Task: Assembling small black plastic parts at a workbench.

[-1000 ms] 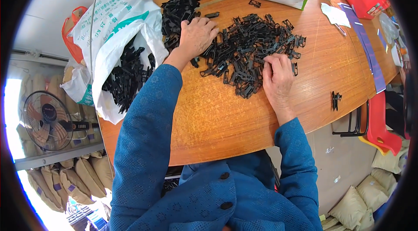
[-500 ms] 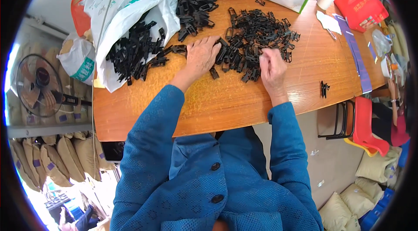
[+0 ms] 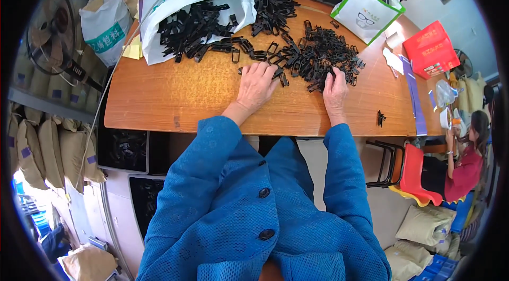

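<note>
Many small black plastic clips (image 3: 318,50) lie heaped on the wooden table (image 3: 154,103). My left hand (image 3: 255,90) is palm down at the heap's near left edge. Its fingers curve over a few clips, whose ends stick out on both sides. At the near right edge of the same heap is my right hand (image 3: 335,95), its fingers bent and drawn together among the clips. What its fingertips hold, if anything, is hidden. A white woven bag (image 3: 159,24) lies on its side at the left, its mouth towards me, with more black clips spilling out.
Another clip pile (image 3: 273,10) sits beside the bag. A green-edged white bag (image 3: 366,13) and a red bag (image 3: 430,50) stand farther back. One loose black piece (image 3: 381,118) lies near the right front edge. A seated person (image 3: 461,161) is at the far right, beside a red chair (image 3: 413,172).
The view has shifted, showing more of the room at the back. My left hand has come nearer me with some clips under its fingers. My right hand stays by the heap.
</note>
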{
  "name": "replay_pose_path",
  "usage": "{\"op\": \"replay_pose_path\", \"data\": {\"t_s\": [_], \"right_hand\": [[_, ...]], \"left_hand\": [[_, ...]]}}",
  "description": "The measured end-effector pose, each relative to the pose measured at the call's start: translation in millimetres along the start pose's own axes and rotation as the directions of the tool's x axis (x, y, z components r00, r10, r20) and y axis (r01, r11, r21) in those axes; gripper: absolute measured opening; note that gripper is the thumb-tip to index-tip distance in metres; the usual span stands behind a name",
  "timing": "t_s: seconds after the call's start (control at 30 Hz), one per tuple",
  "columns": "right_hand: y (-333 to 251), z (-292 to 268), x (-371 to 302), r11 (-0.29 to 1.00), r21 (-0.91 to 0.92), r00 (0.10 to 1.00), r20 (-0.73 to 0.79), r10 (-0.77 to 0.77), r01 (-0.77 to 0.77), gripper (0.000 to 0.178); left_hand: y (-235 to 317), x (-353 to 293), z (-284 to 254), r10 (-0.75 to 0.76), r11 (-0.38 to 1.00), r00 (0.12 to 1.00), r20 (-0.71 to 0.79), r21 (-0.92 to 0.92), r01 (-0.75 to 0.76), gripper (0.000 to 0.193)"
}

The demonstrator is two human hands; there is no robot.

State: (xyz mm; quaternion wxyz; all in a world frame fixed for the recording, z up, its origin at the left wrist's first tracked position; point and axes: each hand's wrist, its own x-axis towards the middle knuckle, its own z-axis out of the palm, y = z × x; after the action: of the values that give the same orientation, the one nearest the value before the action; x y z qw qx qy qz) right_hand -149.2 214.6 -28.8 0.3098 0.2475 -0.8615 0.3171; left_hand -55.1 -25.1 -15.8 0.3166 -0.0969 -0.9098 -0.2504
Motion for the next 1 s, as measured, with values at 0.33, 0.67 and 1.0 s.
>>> {"op": "replay_pose_path", "data": {"t_s": [0.33, 0.67, 1.0], "right_hand": [[-43.9, -5.2, -14.4, 0.98, 0.127, 0.984, 0.067, -0.165, 0.155, 0.021], [-93.0, -0.6, 14.0, 0.953, 0.126, 0.73, 0.617, -0.293, 0.276, 0.023], [-86.9, -2.5, 8.9, 0.971, 0.239, 0.813, 0.568, -0.126, -0.016, 0.016]], "left_hand": [[-7.3, -20.5, -5.3, -0.031, 0.998, 0.996, -0.088, -0.048, 0.027, 0.016], [-2.3, -50.2, -37.5, -0.442, 0.794, 0.871, 0.215, -0.359, 0.491, 0.03], [-29.3, -47.7, -53.4, -0.496, 0.393, 0.651, 0.575, -0.52, 0.758, 0.034]]}}
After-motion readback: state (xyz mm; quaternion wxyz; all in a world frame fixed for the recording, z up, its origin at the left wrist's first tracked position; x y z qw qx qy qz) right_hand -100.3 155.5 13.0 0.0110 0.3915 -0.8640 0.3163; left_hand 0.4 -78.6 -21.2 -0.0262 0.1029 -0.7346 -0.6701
